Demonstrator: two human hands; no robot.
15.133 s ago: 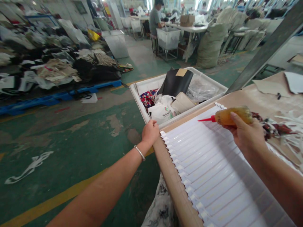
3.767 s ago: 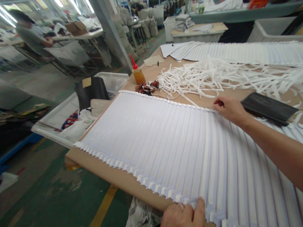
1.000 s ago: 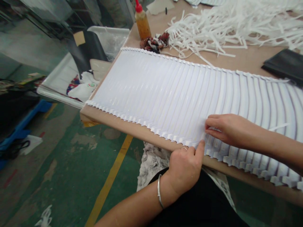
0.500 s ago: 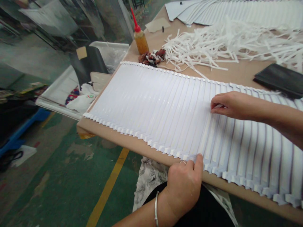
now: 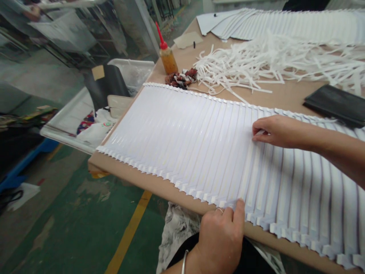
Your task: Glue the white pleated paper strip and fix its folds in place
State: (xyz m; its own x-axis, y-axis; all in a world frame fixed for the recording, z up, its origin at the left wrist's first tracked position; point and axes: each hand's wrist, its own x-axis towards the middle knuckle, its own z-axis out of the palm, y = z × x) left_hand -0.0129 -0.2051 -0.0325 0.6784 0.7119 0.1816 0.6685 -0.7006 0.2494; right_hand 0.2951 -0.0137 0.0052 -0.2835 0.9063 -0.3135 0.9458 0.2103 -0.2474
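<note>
A long row of overlapping white sheets (image 5: 171,133) lies along the table's near side, with pale lengthwise strips and small tabs at both ends. My right hand (image 5: 273,131) is closed in a pinch over the middle of the row. A bit of white strip (image 5: 261,132) shows between its thumb and fingers. At the near edge, my left hand (image 5: 222,232) has its fingers curled and its fingertips on the end of one sheet. That hand wears a ring and a bracelet; its thumb is mostly hidden.
On the brown table (image 5: 122,165), a heap of white strips (image 5: 256,68) lies beyond the sheets. A bottle with a red nozzle (image 5: 169,61), a crumpled brown wad (image 5: 182,78) and a black folder (image 5: 336,104) lie nearby. More fanned sheets (image 5: 270,24) lie behind; a white bin (image 5: 65,125) stands left.
The view has tilted up slightly, so the table sits lower in the picture. Both hands keep nearly the same places on the sheets.
</note>
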